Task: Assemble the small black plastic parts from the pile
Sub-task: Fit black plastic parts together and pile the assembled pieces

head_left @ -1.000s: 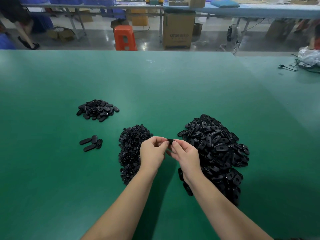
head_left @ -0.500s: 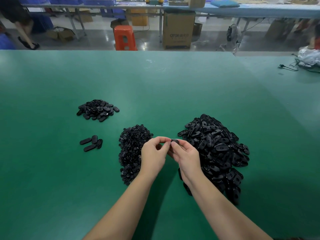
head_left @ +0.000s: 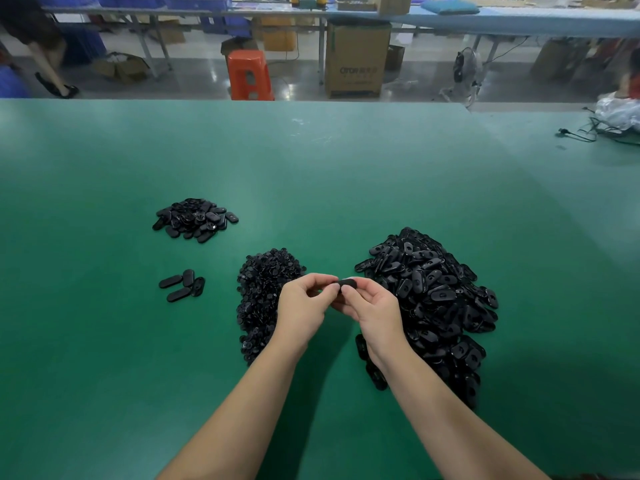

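Observation:
My left hand [head_left: 304, 304] and my right hand [head_left: 374, 308] meet above the green table [head_left: 346, 174], fingertips together. Between them they pinch a small black oval part [head_left: 347, 283]; most of it is hidden by my fingers. A big pile of black oval shells [head_left: 436, 299] lies to the right of my hands. A pile of small round black pieces [head_left: 265, 292] lies just left of them. Several flat oval parts [head_left: 182, 285] lie apart at the left, and a smaller heap of oval parts [head_left: 195, 220] sits farther back left.
Black cables [head_left: 588, 133] and a white bag [head_left: 620, 110] lie at the table's far right. Beyond the far edge stand an orange stool [head_left: 250, 79], a cardboard box [head_left: 356, 60] and another workbench. A person's legs show at the top left.
My hands have stayed in place between the piles. The fingers have shifted slightly on the small part, and a bit more of it shows now.

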{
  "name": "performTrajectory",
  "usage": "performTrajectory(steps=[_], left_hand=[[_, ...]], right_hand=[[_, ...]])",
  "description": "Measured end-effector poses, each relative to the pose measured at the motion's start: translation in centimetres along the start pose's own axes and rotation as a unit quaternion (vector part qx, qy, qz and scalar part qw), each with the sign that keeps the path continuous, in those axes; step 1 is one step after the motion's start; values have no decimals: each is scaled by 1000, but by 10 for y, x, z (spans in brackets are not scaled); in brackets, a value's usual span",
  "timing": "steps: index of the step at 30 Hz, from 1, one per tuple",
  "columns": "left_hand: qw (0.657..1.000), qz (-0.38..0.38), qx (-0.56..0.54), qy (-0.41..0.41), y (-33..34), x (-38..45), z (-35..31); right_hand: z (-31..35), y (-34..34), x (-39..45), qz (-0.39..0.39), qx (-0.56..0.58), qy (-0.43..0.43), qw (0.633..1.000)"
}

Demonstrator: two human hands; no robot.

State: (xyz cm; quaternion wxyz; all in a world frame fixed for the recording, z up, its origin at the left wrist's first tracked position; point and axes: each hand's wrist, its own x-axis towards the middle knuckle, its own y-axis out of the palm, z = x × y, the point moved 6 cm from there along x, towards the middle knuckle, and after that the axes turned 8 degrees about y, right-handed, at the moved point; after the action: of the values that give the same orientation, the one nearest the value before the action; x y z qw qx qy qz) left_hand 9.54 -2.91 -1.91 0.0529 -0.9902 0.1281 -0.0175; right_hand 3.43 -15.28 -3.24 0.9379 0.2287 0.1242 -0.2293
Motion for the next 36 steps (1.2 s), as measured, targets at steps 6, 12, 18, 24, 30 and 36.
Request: performTrajectory(steps=[6,12,18,24,30,36], left_hand=[[999,3,26,-21,0,0,5],[998,2,59,-15,1,0,4],[998,-6,64,-12,3,-1,0],[994,-21,102,11,0,-2,-6],[993,-14,111,22,-1,-2,-10],[996,9,80,22,1,-2,-5]], right_hand=[[1,0,-1,-3,-17,-4,1000],[3,2,-2,-10,-19,3,1000],[5,1,-1,-17,-32,5,999],[4,5,1,-23,-19,11,999],[6,6,2,-9,-31,2,999],[7,1,7,-13,-109,-22,994]])
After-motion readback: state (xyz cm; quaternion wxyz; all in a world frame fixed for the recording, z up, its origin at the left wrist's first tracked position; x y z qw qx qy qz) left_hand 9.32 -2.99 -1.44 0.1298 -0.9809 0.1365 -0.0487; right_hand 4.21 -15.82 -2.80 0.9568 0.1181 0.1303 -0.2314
